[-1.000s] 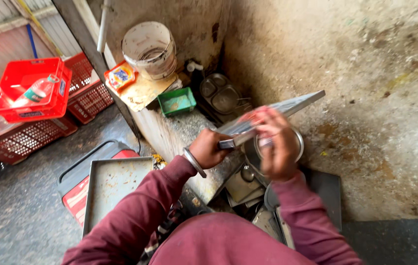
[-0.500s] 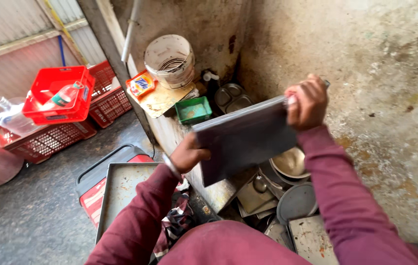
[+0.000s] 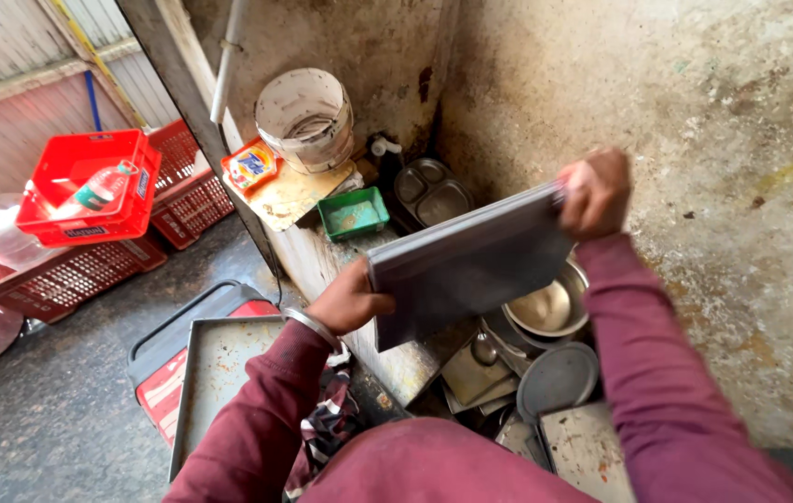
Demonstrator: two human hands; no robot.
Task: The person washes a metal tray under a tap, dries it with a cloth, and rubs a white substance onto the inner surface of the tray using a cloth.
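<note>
Grey metal tray (image 3: 471, 270), centre frame, is clamped edgewise by left hand (image 3: 350, 300) and right hand (image 3: 594, 191); slippage onto dishes (image 3: 546, 312) below is judged possible.

Far off by the wall stands a white bucket (image 3: 305, 118), with a small green tub (image 3: 353, 213) near it. Red crates (image 3: 89, 186) sit on the left. A round metal bowl (image 3: 546, 307) lies on the right, near a flat round plate (image 3: 557, 380).

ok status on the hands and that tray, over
Left hand and right hand grip opposite ends of grey metal tray, tilted on edge. Metal bowl and plates below. Nothing blocking.
</note>
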